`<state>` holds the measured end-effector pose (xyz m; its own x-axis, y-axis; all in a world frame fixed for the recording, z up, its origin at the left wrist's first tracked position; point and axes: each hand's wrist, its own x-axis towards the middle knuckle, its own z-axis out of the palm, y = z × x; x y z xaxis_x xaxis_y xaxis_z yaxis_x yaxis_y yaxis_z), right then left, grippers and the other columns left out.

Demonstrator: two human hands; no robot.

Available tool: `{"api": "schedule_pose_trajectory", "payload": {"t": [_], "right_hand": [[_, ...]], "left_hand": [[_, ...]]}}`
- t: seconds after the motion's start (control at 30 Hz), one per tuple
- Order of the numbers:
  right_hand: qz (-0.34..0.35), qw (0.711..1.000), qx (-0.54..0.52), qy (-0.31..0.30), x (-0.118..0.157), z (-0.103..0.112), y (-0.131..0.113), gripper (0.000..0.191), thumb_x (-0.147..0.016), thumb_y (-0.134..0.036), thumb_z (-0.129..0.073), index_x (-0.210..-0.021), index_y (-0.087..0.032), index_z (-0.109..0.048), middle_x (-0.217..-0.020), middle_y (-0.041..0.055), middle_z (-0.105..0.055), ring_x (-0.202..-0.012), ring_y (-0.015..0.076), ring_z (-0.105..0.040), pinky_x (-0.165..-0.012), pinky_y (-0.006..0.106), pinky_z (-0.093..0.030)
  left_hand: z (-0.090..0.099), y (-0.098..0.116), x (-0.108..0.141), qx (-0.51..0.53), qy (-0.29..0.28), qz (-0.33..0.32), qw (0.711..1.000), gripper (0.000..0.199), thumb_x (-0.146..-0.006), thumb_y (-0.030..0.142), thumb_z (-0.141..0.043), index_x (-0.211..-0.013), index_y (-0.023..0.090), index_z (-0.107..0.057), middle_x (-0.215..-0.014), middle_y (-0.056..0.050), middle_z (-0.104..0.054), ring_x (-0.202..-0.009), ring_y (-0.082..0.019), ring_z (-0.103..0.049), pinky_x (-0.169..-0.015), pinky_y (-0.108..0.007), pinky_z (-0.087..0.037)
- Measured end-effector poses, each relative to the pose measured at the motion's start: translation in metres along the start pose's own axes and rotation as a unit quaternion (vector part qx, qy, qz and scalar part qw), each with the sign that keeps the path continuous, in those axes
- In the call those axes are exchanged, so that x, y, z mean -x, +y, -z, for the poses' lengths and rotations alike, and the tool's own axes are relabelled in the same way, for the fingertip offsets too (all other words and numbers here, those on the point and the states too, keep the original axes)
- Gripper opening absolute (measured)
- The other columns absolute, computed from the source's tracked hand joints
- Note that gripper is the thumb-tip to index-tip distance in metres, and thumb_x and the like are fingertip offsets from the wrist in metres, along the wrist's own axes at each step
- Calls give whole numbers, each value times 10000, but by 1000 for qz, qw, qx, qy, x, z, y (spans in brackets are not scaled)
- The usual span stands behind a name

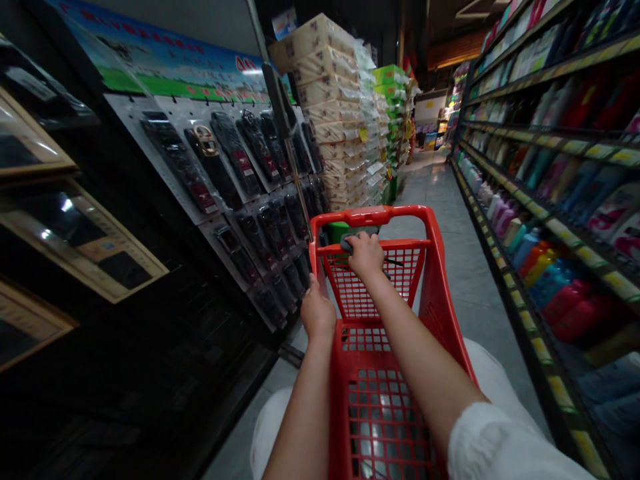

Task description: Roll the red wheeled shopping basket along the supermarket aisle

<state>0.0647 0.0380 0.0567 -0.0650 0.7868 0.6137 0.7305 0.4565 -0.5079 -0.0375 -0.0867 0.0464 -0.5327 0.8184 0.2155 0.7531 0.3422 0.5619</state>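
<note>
A deep red plastic shopping basket (387,363) with grid walls stands in front of me, its raised red handle (370,215) at the far end. My left hand (319,310) is closed around the left rim, thumb pointing up along it. Over the far crossbar, my right hand (366,255) has its fingers curled on a dark grey object (346,243); most of that object is hidden, so its kind is unclear. Through the grid, only floor shows below the basket's bottom. Close to the left rim, a thin metal pole (300,187) with a black section rises steeply.
Packaged belts (235,157) hang on a display at left, beside framed boxes (100,243). Stacked beige cartons (333,113) and green packages (393,107) line the aisle beyond. Shelves of bottles (550,260) run along the right. Grey tiled floor (435,183) stretches ahead.
</note>
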Motion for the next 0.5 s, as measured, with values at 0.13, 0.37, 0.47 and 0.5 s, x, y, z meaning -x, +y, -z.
{"api": "schedule_pose_trajectory", "payload": {"t": [0.13, 0.37, 0.47, 0.5], "right_hand": [[101, 993, 32, -61, -10, -21, -22, 358, -797, -90, -550, -1043, -269, -737, -997, 104, -621, -971, 264, -448, -795, 370, -461], [213, 958, 95, -169, -9, -8, -37, 325, -948, -188, -459, -1152, -255, -702, -1123, 116, -610, -1034, 273, -461, -794, 362, -437], [216, 943, 166, -192, -4, 8, -27, 374, -986, -232, -389, -1276, -287, -618, -1221, 117, -563, -1073, 270, -458, -792, 347, -442], [203, 940, 192, -194, -2, 14, -23, 403, -997, -233, -351, -1329, -299, -570, -1245, 120, -546, -1080, 266, -458, -792, 342, -445]], "left_hand": [[-1, 0, -1, 1, 1, 0, 1000, 624, -880, 68, -363, -1496, 157, -404, -1136, -192, -714, -988, -258, -705, -793, -300, -516], [2, -2, -1, -12, -23, -3, 1000, 677, -850, 36, -356, -1518, 146, -354, -1218, -194, -678, -1042, -273, -686, -790, -315, -519], [3, -4, -2, -12, -24, -5, 1000, 662, -866, 39, -348, -1521, 133, -345, -1206, -189, -683, -1043, -262, -686, -811, -306, -515], [2, -4, -2, -12, -25, -7, 1000, 657, -870, 40, -349, -1521, 128, -343, -1206, -188, -684, -1046, -259, -685, -820, -305, -514]]}}
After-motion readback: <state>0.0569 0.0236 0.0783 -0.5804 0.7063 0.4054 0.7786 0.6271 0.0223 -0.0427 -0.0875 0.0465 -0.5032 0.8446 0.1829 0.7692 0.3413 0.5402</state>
